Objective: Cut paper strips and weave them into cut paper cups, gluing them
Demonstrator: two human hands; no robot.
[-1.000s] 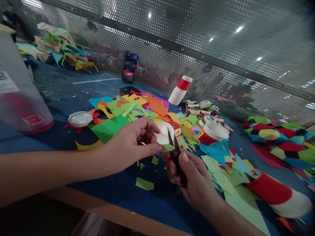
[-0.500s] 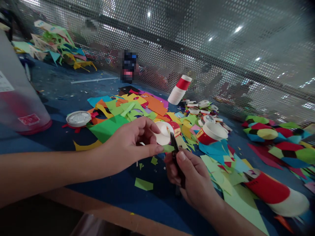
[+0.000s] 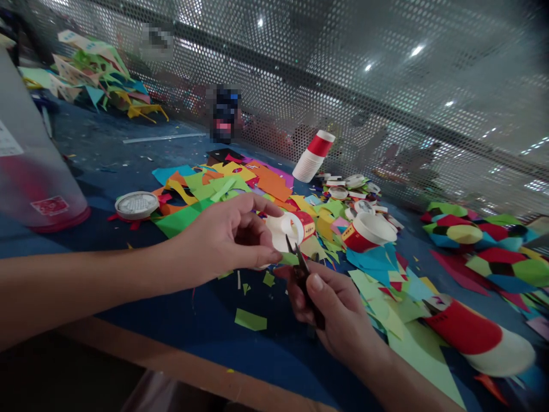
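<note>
My left hand (image 3: pixel 240 234) pinches a small piece of green paper (image 3: pixel 290 259) between thumb and fingers. My right hand (image 3: pixel 328 300) is closed around dark scissors (image 3: pixel 301 264), their blades pointing up and a little apart beside the green paper. Just behind the blades, a red and white paper cup (image 3: pixel 304 226) lies on its side with its opening toward me. Small green scraps (image 3: pixel 251 320) lie on the blue table (image 3: pixel 206 320) below my hands. The scissor handles are mostly hidden in my fingers.
A heap of coloured paper (image 3: pixel 266 180) spreads behind my hands. Stacked paper cups (image 3: pixel 313 155) lean near the perforated metal screen (image 3: pixel 364 109). A cut cup (image 3: pixel 369 232) and a larger red cup (image 3: pixel 480 337) lie right. A frosted container (image 3: pixel 38 154) stands left.
The scissor blades have parted a little and tilted left. My left hand has shifted slightly, and the green paper has turned between its fingers.
</note>
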